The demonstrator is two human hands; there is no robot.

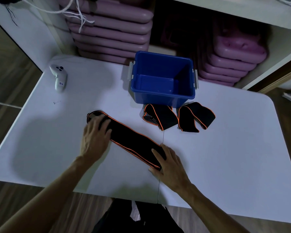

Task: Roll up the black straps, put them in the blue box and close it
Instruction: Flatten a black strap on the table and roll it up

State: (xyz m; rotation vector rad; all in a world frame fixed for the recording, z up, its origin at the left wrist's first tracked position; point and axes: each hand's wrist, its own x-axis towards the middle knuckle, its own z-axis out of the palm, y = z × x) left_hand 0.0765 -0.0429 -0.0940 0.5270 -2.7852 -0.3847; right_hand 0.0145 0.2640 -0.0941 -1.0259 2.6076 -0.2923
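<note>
**Soft strap, roll from one end**

Your strap (133, 139) lies flat and stretched out on the worktop (225, 157), in front of the open box (162, 91) and to its left. Your left hand (95, 137) presses one end with fingers spread, gripping nothing; your right hand (169, 163) lies open on the other end. It looks light, limp and springy. Pinch an end across its full width and roll tightly, or it will likely unwind.

A white table (225, 165) with rounded corners carries an open blue box (163, 96) near its far edge. Three black straps lie on it: one long strap (133, 140) mid-table, two folded straps (161, 117) (195, 116) just before the box. A white controller (58, 77) and a small screw (56, 102) sit near the far left corner.
</note>
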